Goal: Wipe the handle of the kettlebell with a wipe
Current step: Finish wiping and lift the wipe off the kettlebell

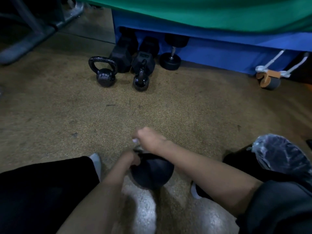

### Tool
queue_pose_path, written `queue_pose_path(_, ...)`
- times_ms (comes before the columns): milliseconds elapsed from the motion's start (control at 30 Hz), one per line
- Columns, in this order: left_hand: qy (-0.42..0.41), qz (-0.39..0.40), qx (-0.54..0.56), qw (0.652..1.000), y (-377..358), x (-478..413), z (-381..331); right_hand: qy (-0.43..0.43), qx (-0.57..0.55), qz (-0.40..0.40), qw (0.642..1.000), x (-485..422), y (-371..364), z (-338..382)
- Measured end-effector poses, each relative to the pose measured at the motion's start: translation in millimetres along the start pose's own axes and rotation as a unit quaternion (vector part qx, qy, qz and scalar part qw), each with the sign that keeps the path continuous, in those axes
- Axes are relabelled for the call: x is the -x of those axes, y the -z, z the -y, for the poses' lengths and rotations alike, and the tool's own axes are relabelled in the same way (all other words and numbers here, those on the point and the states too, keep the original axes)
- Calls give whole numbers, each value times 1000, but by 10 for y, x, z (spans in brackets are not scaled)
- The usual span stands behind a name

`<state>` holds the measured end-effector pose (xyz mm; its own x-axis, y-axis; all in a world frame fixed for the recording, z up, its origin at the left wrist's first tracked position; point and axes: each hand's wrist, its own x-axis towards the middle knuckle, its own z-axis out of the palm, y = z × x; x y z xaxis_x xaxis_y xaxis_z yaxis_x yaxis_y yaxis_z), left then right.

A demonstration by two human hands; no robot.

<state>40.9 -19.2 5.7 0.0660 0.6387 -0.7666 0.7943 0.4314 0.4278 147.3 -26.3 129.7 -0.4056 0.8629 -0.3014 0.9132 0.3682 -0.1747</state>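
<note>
A black kettlebell [152,173] sits on the speckled floor between my legs, low in the head view. My left hand [130,160] grips its left side near the handle's base. My right hand [150,138] is closed over the top of the handle, which it mostly hides. A small pale bit of wipe [135,141] pokes out at that hand's fingertips.
Two smaller kettlebells [104,71] [141,78] and several dumbbells [171,54] stand further off by a blue and green padded platform [211,53]. A roller with cords [268,80] lies at the right. A plastic-wrapped pack [278,154] rests by my right knee. Machine frame bars [33,34] cross the upper left.
</note>
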Motion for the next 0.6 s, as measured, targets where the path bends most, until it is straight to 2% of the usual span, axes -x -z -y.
queue_pose_path(100,-68,-85,-22,994,332,432,-457,-49,-75,-100,991,181,208,-233)
queue_pose_path(167,-104,-111,5,988,485,611,-757,-82,-109,-158,978,391,363,-376)
queue_pose_path(267,-164,-101,51,980,491,770,-1129,-143,-187,-221,947,707,561,-635)
queue_pose_path(367,-210,-97,91,969,390,962,-1426,-202,-265,-279,900,1008,681,-869)
queue_pose_path(600,-250,-27,74,965,227,1287,-1771,-314,-351,-356,807,1637,643,-1504)
